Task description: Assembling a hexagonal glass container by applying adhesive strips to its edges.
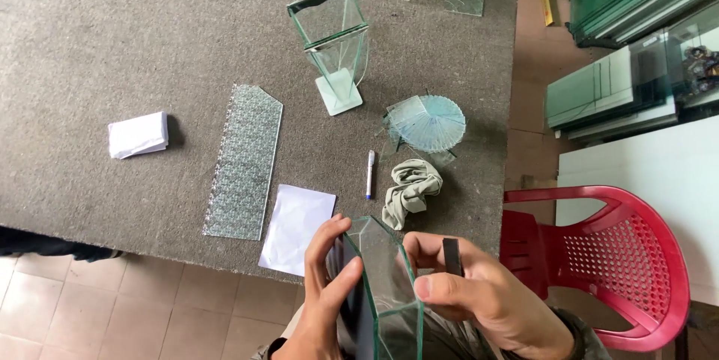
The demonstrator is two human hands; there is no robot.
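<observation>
Step in hand: glass panes (382, 285) are held together as an open box shape at the near edge of the counter (112, 38), over the person's lap; it looks like an assembly being steadied along one edge.
Left grip: left hand (326, 304) wraps the near left side of the glass, fingers curled and pressed against a pane, thumb on the front face; a dark strip runs down that edge under the fingers.
Right grip: right hand (479, 296) braces the right side, thumb tip pressed to the pane's rim, while a small dark flat piece (451, 256) is pinched upright between the fingers.
Next move calls for: judged from this pose, keeping the panes squared and the sharp edges clear of the skin while the dark piece is brought to the glass.
Nearby on the counter: white paper sheet (296, 227), crumpled grey cloth (410, 189), pen (370, 173), patterned glass strip (246, 161), tall glass stand (333, 41), fan of small glass pieces (428, 122).
Beside the counter: red plastic chair (614, 255).
</observation>
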